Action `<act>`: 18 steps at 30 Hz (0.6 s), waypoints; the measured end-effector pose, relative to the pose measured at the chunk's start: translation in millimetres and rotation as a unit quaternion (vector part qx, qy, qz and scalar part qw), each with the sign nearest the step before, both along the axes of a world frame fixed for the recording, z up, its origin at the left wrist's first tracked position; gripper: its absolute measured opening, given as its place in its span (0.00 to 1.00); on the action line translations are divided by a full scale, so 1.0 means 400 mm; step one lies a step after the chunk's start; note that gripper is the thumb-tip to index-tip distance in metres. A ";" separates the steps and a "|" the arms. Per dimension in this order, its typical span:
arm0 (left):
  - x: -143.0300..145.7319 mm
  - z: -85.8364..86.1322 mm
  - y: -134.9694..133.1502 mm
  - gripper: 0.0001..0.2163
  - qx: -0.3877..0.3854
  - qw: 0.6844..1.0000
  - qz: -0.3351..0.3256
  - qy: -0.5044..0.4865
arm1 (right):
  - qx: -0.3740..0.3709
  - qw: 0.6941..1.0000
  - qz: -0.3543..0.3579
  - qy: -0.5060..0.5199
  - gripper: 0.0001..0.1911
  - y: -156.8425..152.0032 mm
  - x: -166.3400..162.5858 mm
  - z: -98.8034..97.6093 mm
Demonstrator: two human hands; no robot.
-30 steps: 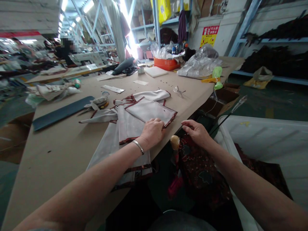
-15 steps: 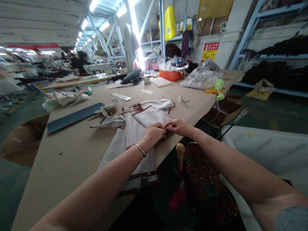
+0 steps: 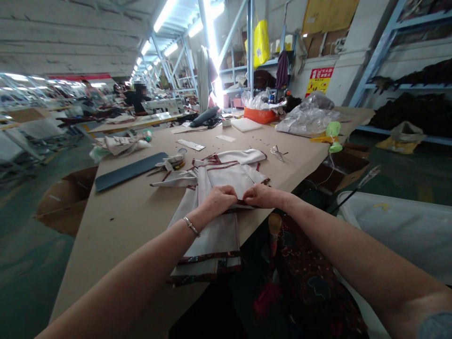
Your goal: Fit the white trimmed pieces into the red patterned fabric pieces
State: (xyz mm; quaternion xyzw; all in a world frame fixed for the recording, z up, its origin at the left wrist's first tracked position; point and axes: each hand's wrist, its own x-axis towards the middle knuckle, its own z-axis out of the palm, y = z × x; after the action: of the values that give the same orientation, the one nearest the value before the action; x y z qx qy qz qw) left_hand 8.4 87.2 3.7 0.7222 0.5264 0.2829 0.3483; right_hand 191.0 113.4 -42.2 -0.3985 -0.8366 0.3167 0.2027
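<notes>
Both of my hands meet at the near edge of a folded white fabric piece (image 3: 231,178) with dark red trim, on top of a stack of similar white pieces (image 3: 215,235) at the table's front edge. My left hand (image 3: 219,200), with a metal bracelet on the wrist, pinches the fabric's near hem. My right hand (image 3: 262,196) grips the same hem right beside it, fingers curled. More white pieces (image 3: 176,178) lie fanned out to the left.
The long brown table (image 3: 116,221) carries a dark blue strip (image 3: 130,171), small scissors (image 3: 277,151), an orange tray (image 3: 260,114) and plastic bags (image 3: 306,117). Dark patterned fabric (image 3: 310,282) lies in my lap beside a white bin (image 3: 406,230). A person sits far back.
My right hand came up from my lap onto the fabric's near edge and now grips it beside the left hand. The view has tilted upward.
</notes>
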 end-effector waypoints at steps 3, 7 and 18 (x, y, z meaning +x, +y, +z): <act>-0.011 -0.006 0.002 0.05 -0.023 1.000 0.010 0.000 | -0.018 0.999 0.020 -0.023 0.10 -0.001 -0.016 0.006; -0.017 -0.013 0.004 0.05 -0.012 1.000 0.003 0.024 | -0.023 0.999 0.017 -0.042 0.11 0.004 -0.031 0.006; -0.049 -0.006 -0.023 0.06 0.064 0.991 -0.003 0.116 | 0.018 0.997 -0.013 -0.075 0.11 -0.036 -0.055 0.011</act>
State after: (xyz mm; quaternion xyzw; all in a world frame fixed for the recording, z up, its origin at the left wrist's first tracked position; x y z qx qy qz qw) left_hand -11.3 78.2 1.1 0.7725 0.5419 0.2297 0.2386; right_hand 169.0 99.1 -37.8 -0.4277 -0.8499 0.2684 0.1509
